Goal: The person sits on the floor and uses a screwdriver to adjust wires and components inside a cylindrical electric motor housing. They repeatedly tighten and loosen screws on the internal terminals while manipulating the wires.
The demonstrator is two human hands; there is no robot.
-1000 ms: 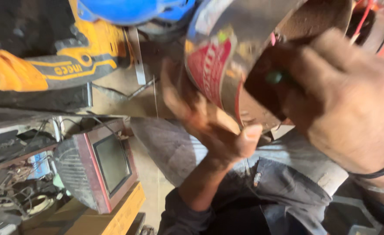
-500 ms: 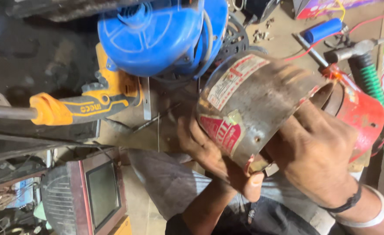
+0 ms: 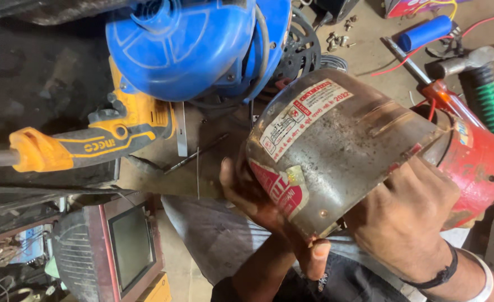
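I hold a worn grey metal motor housing (image 3: 342,151) with torn red and white labels, tilted above my lap. Its far end is a red end cap (image 3: 479,168). My left hand (image 3: 269,218) cups the housing's open near end from below, thumb pointing down. My right hand (image 3: 406,223) grips the housing's underside near the red cap; black and white bands circle that wrist. A red-handled screwdriver (image 3: 434,92) lies just behind the cap on the bench.
A blue fan cover (image 3: 185,45) and a yellow-and-black power tool (image 3: 98,140) sit at the left. A blue capacitor (image 3: 426,32), red wires, loose bolts (image 3: 339,39), a green hose (image 3: 490,106) and a hammer (image 3: 462,62) lie on the bench. A small monitor (image 3: 129,246) stands below.
The view has dropped back from the motor housing, which now sits lower and more to the right. The bench, blue cover and screwdriver have come into view. Both hands kept their hold.
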